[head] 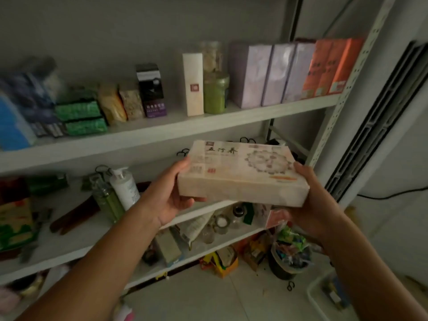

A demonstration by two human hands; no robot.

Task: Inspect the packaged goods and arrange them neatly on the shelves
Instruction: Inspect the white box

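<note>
A white metal shelving unit (361,72) is seen across most of the view, and its upper shelf (254,117) is lined with goods. Three lilac boxes (266,75) are stood upright side by side at the right of that shelf, and orange boxes (331,66) are set just beside them, against the perforated upright.

A flat pale box (245,172), printed with dark characters and a round pattern, is held in the air in front of the unit, level with the gap between the upper and middle shelves and touching neither. It is gripped at both short ends. The left hand (171,193) is curled round the left end, thumb on top and fingers beneath, and the right hand (312,205) is wrapped round the right end likewise.

A dark bucket (287,262) of coloured sachets is seen on the floor. Green packets (81,117) are stacked at the left of the upper shelf. A tall white box (193,84) is stood near its middle, with a green jar (215,93) just beside it and a black box (151,89) to its left. A white pump bottle (124,188) is placed on the middle shelf.
</note>
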